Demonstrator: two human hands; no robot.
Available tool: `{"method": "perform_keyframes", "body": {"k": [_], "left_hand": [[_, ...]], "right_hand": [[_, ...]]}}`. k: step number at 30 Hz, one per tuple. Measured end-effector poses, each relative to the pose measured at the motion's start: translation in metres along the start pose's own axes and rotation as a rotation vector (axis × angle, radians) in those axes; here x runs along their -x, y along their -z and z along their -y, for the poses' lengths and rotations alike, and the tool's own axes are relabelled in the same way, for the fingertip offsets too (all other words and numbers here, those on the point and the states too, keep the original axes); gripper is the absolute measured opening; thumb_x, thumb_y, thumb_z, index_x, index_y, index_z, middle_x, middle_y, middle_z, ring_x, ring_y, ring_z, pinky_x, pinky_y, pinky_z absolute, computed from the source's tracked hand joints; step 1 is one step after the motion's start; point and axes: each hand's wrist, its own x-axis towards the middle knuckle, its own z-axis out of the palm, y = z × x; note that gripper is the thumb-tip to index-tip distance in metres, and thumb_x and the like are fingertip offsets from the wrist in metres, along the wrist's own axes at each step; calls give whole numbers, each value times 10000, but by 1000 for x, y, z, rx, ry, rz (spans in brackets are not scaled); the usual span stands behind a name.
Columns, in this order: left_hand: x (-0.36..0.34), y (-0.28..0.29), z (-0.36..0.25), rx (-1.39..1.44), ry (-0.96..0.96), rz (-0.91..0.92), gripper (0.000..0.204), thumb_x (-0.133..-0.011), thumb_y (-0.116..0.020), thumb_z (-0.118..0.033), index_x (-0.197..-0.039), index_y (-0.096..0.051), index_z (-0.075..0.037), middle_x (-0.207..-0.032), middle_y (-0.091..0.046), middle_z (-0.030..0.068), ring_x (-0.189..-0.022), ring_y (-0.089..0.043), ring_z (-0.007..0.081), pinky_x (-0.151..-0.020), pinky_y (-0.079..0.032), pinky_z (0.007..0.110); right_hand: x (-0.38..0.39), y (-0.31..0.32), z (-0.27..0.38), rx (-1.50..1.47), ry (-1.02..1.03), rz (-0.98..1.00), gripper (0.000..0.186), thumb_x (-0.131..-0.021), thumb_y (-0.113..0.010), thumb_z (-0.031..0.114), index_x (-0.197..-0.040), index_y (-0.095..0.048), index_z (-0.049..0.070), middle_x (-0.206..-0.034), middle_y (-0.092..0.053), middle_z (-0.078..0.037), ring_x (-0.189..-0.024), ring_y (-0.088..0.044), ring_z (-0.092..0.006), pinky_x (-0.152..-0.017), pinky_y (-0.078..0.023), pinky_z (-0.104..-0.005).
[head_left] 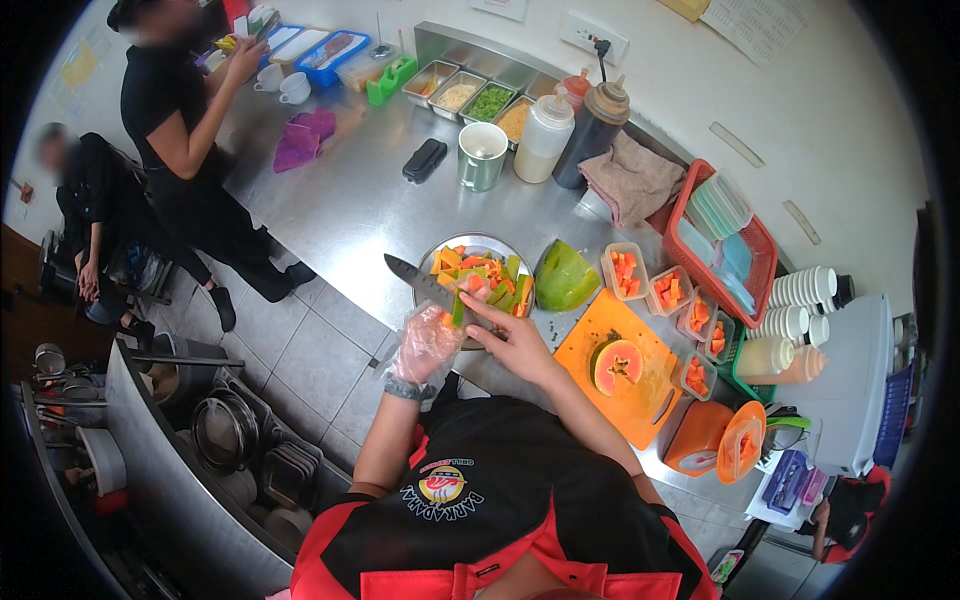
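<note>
My left hand (pixel 425 345), in a clear plastic glove, holds a strip of papaya (pixel 457 306) with green skin over the near rim of a round metal bowl (pixel 440 252). The bowl is filled with orange and green papaya trimmings. My bare right hand (pixel 515 340) grips a knife (pixel 418 281) whose dark blade points up-left, meeting the strip. Right of the bowl lies a green papaya shell (pixel 563 278). A halved papaya (pixel 617 365) rests cut side up on an orange cutting board (pixel 600 325).
Several small clear tubs of papaya cubes (pixel 625 270) line the board's far side, beside a red basket of lids (pixel 700 262). Squeeze bottles (pixel 545 135), a metal cup (pixel 482 155) and a folded towel (pixel 632 178) stand behind. A person in black (pixel 180 130) works at the steel counter's far left.
</note>
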Motion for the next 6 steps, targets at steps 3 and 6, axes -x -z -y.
{"method": "perform_keyframes", "body": {"k": [3,6], "left_hand": [[-2,11,4,-399,-36,44,571,-920,-569,-107,-1436,-344,-13,-1460,-420,133,-1320,-440,252,-1034,-434,366],[-8,32,20,151,49,-7,773,-845,-680,-162,-1485,-261,-49,-1497,-375,115,-1351,-404,250,-1097,-363,334]], "right_hand": [[-1,2,-7,27,-167,-11,485,-898,-664,300,-1364,-532,283,-878,-679,-108,-591,-497,-123,-636,-475,-275],[-1,2,-12,10,-125,-64,480,-895,-666,318,-1358,-541,294,-928,-681,-127,-601,-498,-127,-648,-472,-276]]}}
